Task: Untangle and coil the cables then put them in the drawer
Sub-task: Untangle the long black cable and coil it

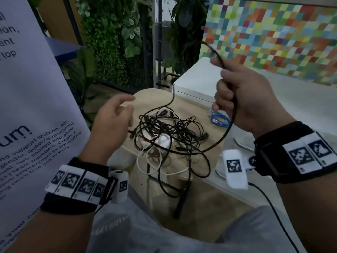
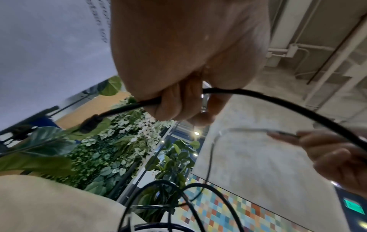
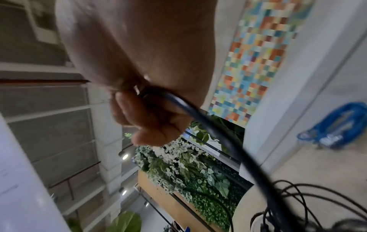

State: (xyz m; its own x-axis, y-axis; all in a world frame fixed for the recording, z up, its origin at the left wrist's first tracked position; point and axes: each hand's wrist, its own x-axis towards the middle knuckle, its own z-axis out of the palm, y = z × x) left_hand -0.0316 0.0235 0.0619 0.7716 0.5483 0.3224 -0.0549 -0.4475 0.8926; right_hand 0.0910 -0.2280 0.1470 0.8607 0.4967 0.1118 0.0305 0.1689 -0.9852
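The banner (image 1: 32,99) beside the left hand (image 1: 113,115) reads "support" and "queer/questioning". The right hand (image 1: 242,99) has its fingers (image 1: 221,88) curled around a thin black cable (image 1: 215,145), which arcs from above the fingertips down below the wrist into the tangle (image 1: 167,132) of black and white cables. The left hand's fingers (image 2: 172,103) curl around a black cable (image 2: 278,103) in the left wrist view.
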